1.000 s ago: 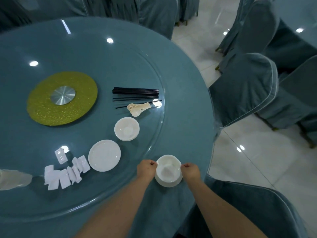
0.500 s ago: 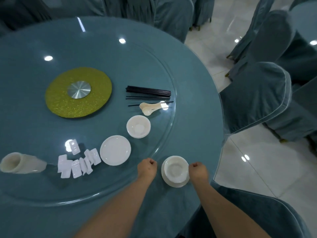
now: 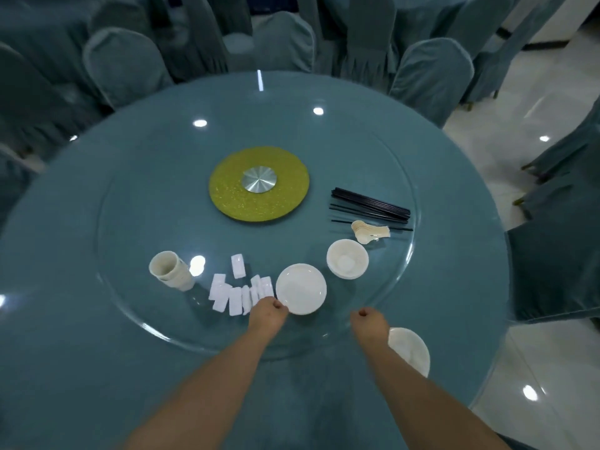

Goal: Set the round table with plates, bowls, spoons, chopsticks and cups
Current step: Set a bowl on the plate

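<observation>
Now one setting [image 3: 410, 350] (plate with bowl) sits at the near right edge; left hand [image 3: 267, 312] pinches the plates [image 3: 301, 288], right hand [image 3: 368, 323] curled, empty. Next: lift one plate.

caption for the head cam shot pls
Left hand at the stacked plates; right hand hovers near one finished place setting.
</observation>
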Tool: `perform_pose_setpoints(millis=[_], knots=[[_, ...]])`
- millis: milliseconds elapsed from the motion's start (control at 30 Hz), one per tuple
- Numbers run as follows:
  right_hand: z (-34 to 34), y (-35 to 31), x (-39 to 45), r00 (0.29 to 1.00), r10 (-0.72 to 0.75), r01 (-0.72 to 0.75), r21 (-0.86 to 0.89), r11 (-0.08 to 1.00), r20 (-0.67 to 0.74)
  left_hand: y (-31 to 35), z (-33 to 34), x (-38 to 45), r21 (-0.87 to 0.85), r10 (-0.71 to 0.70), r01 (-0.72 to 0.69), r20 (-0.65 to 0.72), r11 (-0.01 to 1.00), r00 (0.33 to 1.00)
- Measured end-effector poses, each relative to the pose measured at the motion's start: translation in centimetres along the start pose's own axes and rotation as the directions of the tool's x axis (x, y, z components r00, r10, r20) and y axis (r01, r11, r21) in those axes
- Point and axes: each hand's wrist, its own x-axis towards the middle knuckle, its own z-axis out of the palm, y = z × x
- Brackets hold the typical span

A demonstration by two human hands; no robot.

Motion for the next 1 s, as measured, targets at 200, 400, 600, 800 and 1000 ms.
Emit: perform_pose_setpoints(millis=[200, 400, 600, 800, 1000], knots=[[4.3, -4.4, -1.2, 0.995, -0.09, 0.088, 0.053, 0.995, 0.044, -3.6, -4.6, 3.5, 0.024, 0.031, -0.029, -0.093, 0.999, 0.995], [6.4, -6.3, -0.3, 0.994, -0.09, 0.09, 0.001, 0.996, 0.061, -4.2, -5.9, 7.3, 0.317, 0.184, -0.162, -0.041, 0.935, 0.982], [8.3, -8.0, 0.8, 0.993, -0.11, 0.113, -0.051, 0.992, 0.052, -4.6, -5.1, 10.1, 0.518, 0.272, -0.316, 0.163, 0.794, 0.949], [9.9, -9.2, 0.9, 0.987, -0.156, 0.157, -0.006, 0.988, 0.033, -4.2, -4.7, 11.0, 0.618, 0.327, -0.342, 0.142, 0.708, 0.934], [10.8, -10.1, 0.5, 0.984, -0.179, 0.179, -0.011, 0.984, 0.023, -3.8, -5.2, 11.3, 0.53, 0.385, -0.38, 0.107, 0.758, 0.917]])
